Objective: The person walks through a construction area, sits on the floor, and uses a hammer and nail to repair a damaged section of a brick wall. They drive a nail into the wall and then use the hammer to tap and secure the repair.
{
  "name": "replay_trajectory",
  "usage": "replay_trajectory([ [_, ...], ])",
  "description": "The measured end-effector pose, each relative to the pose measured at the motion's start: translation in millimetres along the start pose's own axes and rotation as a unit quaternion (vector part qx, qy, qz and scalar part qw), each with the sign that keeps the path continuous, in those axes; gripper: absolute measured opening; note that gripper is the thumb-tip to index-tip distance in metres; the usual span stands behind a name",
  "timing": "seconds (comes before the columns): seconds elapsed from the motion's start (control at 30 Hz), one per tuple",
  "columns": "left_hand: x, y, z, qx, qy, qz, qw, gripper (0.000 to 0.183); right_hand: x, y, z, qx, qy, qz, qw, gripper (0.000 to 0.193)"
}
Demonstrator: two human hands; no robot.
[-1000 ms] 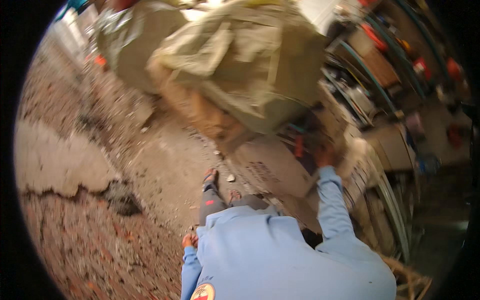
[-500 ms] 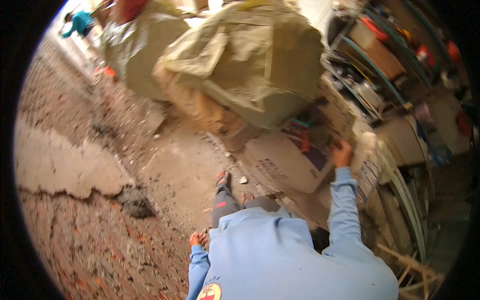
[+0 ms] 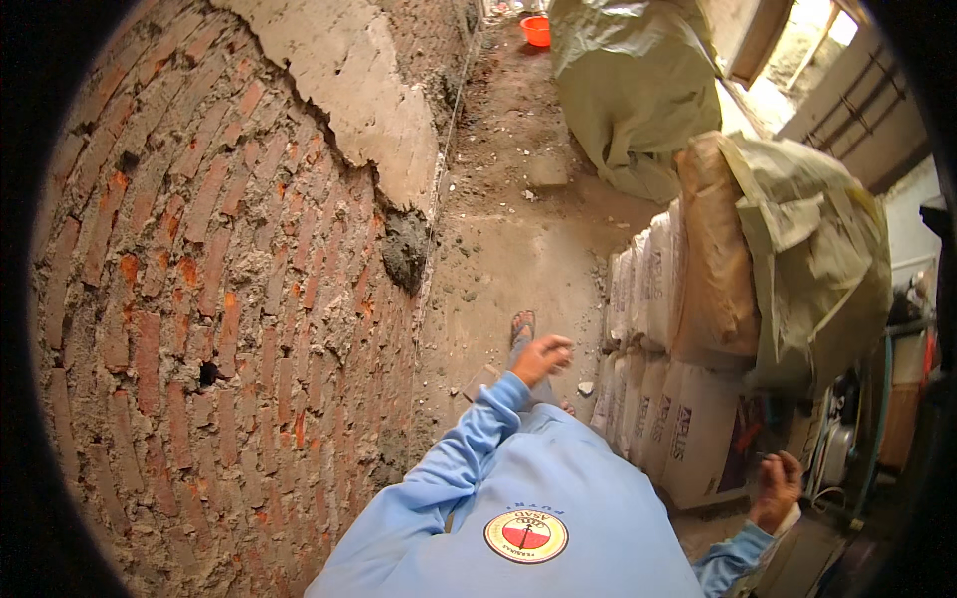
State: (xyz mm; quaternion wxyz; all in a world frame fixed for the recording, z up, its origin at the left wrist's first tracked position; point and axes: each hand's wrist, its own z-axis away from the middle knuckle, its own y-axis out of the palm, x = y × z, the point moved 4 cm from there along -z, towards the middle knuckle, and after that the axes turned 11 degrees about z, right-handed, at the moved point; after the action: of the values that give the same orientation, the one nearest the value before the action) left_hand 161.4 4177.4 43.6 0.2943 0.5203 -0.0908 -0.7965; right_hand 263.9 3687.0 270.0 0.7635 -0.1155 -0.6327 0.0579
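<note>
My left hand (image 3: 543, 360) is raised in front of my body over the walkway, its fingers loosely bent and slightly blurred. I see nothing in it. Lower right, my right hand (image 3: 776, 493) hovers beside the stacked white bags (image 3: 698, 439), fingers bent and a little apart. No held thing shows there, though its palm is hidden. On top of the white bags lies a brown paper bag (image 3: 713, 254), partly covered by a pale green tarpaulin (image 3: 822, 249).
A rough brick wall (image 3: 229, 329) with broken plaster (image 3: 344, 80) runs along my left. Rubble lies on the dirt floor (image 3: 508, 259). Farther ahead are another tarpaulin-covered pile (image 3: 638, 90) and an orange basin (image 3: 535, 31). Cluttered shelving (image 3: 877, 429) stands at right.
My view has swung left toward the brick wall. My left hand has risen from my side to in front of my body. My right hand has come away from the bags' far side.
</note>
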Motion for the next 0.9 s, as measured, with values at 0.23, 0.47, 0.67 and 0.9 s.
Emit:
replay_trajectory([
  [0.23,-52,48,-20,0.252,0.014,0.068,0.965,0.058,19,352,7,0.318,0.114,-0.078,0.938,0.024],
  [0.47,-117,-96,-46,0.04,0.103,0.283,0.953,0.044,11,574,-8,0.437,0.265,-0.072,0.856,0.021],
  [0.67,-154,-166,-48,-0.163,0.146,0.344,0.913,0.04,2,692,3,0.504,0.332,-0.027,0.797,0.016],
  [0.9,-138,-254,-61,-0.479,0.195,0.303,0.801,0.037,-39,783,-37,0.658,0.288,0.183,0.672,0.016],
])
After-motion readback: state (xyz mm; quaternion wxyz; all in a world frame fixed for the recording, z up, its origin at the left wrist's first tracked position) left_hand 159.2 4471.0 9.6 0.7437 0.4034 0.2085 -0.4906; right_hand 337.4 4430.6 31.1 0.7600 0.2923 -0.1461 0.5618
